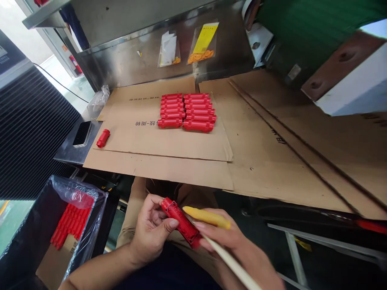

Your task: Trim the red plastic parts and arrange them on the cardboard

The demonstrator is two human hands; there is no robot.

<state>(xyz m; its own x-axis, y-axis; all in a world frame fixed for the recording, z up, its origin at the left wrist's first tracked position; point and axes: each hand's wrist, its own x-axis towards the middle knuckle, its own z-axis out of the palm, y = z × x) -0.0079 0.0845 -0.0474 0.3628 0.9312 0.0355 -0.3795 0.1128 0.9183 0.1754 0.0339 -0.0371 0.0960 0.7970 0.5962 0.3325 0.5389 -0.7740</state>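
- Covering most of the table [75,155], flat sheets of brown cardboard [272,153] lay side by side, with a steel wall behind them.
- At the lower left stood a black bin [33,237] lined with clear plastic, and many red parts [70,223] lay inside it.
- On the cardboard, two neat rows of red pieces [187,112] lay touching each other, well apart from the hands.
- The left hand [152,231] was closed around one red plastic part [180,222], held low in front of the table edge, above the lap.
- The right hand [232,245] touched the other end of this part and gripped a yellow-tipped tool [207,216] with a pale handle.
- A phone [82,133] lay at the left end of the table.
- Just beside it, one single red piece [103,138] lay alone on the cardboard edge.
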